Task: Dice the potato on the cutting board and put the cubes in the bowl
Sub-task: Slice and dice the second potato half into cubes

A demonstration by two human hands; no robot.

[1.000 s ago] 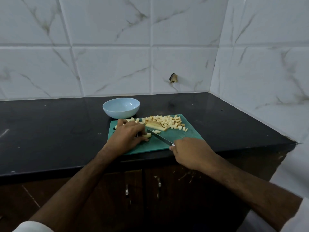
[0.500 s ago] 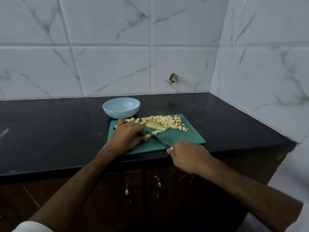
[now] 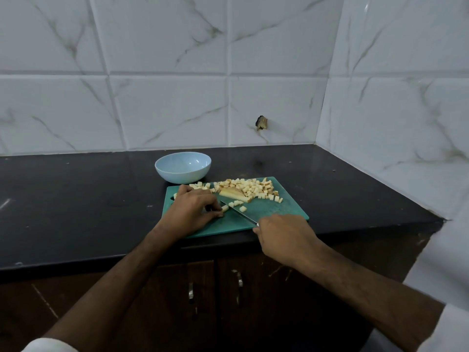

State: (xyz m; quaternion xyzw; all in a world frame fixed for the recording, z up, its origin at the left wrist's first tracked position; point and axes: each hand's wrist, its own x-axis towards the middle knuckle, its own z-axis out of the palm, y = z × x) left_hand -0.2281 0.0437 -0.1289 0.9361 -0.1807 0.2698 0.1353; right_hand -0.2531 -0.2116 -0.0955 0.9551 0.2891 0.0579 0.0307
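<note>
The left hand (image 3: pixel 194 212) pinches a potato strip (image 3: pixel 224 208) flat on the cutting board (image 3: pixel 276 212) so the knife (image 3: pixel 238 211) — gripped by the right hand (image 3: pixel 284 235) — can cut across it, while cubes (image 3: pixel 250 188) pile at the board's twelve o'clock, near the waiting bowl (image 3: pixel 182 166) at eleven.

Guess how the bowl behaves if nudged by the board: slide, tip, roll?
Likely slides: the bowl looks empty and light, on a smooth glossy counter. Unlikely to tip: it is wide and low. Its rounded underside may let it rock a little.
</note>
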